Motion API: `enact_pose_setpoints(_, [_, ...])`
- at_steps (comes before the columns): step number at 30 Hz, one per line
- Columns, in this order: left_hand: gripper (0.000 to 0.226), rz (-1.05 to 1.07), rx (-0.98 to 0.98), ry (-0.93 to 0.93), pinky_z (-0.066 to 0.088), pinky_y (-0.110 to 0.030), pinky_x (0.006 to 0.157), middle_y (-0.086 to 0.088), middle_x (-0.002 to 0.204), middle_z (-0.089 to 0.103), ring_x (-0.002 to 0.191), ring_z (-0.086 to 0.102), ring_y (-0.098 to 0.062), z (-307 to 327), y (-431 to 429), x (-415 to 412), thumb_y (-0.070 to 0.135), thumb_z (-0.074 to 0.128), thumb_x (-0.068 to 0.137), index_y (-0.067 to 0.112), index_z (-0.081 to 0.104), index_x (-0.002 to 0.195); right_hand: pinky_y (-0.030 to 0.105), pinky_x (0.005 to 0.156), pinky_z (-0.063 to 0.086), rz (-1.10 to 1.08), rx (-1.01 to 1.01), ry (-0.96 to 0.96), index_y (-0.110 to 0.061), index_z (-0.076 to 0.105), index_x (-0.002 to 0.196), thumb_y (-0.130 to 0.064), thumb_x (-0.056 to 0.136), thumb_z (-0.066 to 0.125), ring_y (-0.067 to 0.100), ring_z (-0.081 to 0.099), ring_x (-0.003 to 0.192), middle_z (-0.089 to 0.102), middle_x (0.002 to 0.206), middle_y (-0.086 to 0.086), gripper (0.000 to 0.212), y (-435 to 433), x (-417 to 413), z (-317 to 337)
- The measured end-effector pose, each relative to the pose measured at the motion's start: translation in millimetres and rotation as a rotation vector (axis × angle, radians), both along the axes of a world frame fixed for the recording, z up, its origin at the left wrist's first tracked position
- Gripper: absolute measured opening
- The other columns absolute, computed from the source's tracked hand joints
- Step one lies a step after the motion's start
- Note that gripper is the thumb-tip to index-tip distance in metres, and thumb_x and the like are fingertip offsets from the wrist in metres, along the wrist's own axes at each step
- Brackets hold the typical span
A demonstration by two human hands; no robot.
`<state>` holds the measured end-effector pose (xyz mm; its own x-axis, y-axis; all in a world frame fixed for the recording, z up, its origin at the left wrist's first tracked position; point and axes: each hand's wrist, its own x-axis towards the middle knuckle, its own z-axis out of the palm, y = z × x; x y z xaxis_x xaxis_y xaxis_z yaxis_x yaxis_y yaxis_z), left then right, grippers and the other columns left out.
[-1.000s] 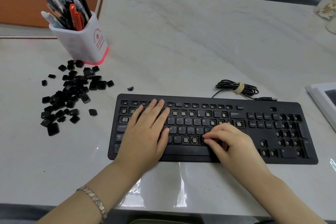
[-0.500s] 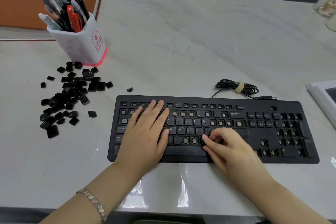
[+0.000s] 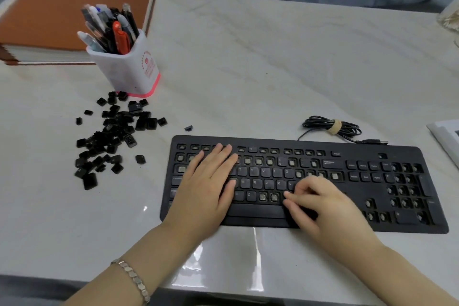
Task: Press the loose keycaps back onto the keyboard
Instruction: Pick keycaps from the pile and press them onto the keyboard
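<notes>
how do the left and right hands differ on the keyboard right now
The left hand lies flat, fingers straight, over the left part of the keyboard; the right hand has curled fingers, tips bunched at the bottom letter row. The left wrist wears a bracelet; the right wrist is bare. Whether the right hand pinches anything cannot be seen. Both rest on the keyboard.

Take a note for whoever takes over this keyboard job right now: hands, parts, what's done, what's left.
Left hand: flat, fingers straight, resting on the left side of the keyboard.
Right hand: fingers curled, tips down at the bottom letter row; whether it holds a keycap is hidden.
Loose keycaps: heaped on the table left of the keyboard, near the pen holder.
Done: some letter keys and Backspace seated.
Left: many bare sockets in the function row, number row and number pad.
</notes>
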<state>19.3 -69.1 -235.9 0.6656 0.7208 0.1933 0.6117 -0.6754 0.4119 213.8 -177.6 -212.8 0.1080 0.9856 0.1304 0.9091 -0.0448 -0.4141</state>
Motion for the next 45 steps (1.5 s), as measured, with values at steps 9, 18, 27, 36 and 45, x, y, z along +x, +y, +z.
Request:
enact_pose_setpoints(9, [0.037, 0.531, 0.064, 0.107, 0.045, -0.045, 0.079, -0.017, 0.113, 0.060, 0.094, 0.056, -0.040, 19, 40, -118, 0.020, 0.059, 0.077, 0.007, 0.064, 0.110, 0.018, 0.083, 0.041, 0.107, -0.147, 0.282, -0.022, 0.069, 0.099, -0.018, 0.083, 0.062, 0.005, 0.053, 0.086, 0.059, 0.091, -0.007, 0.018, 88, -74, 33])
enact_pose_setpoints(18, [0.031, 0.689, -0.193, 0.099, 0.035, -0.026, 0.069, 0.004, 0.099, 0.048, 0.089, 0.051, -0.019, 22, 49, -159, 0.030, 0.062, 0.086, 0.019, 0.061, 0.114, 0.033, 0.091, 0.039, 0.315, -0.363, 0.071, -0.015, 0.043, 0.131, -0.036, 0.086, 0.059, 0.025, 0.044, 0.113, 0.042, 0.122, 0.008, 0.052, 165, -183, 23])
enact_pose_setpoints(27, [0.023, 0.719, -0.320, -0.123, 0.033, -0.006, 0.062, 0.016, 0.088, 0.045, 0.075, 0.049, 0.002, 19, 51, -160, 0.014, 0.061, 0.081, 0.023, 0.062, 0.102, 0.033, 0.084, 0.040, 0.317, -0.345, 0.119, -0.011, 0.053, 0.116, -0.026, 0.089, 0.055, 0.025, 0.043, 0.109, 0.042, 0.116, 0.010, 0.031, 183, -222, 2])
enact_pose_setpoints(36, [0.035, 0.786, -0.353, -0.390, 0.040, -0.009, 0.068, 0.013, 0.088, 0.059, 0.075, 0.056, -0.006, 25, 42, -153, 0.007, 0.067, 0.076, 0.027, 0.061, 0.104, 0.019, 0.077, 0.036, 0.188, -0.261, 0.297, -0.017, 0.061, 0.106, -0.015, 0.083, 0.057, 0.015, 0.052, 0.093, 0.051, 0.097, 0.001, 0.023, 175, -200, -2])
enact_pose_setpoints(45, [0.029, 0.790, -0.449, -0.646, 0.047, -0.010, 0.072, 0.011, 0.086, 0.068, 0.075, 0.062, 0.000, 30, 45, -137, 0.005, 0.069, 0.077, 0.029, 0.063, 0.092, 0.001, 0.058, 0.038, -0.095, -0.200, 0.771, -0.017, 0.067, 0.081, -0.003, 0.076, 0.061, -0.005, 0.051, 0.053, 0.054, 0.063, -0.013, 0.017, 175, -185, 14])
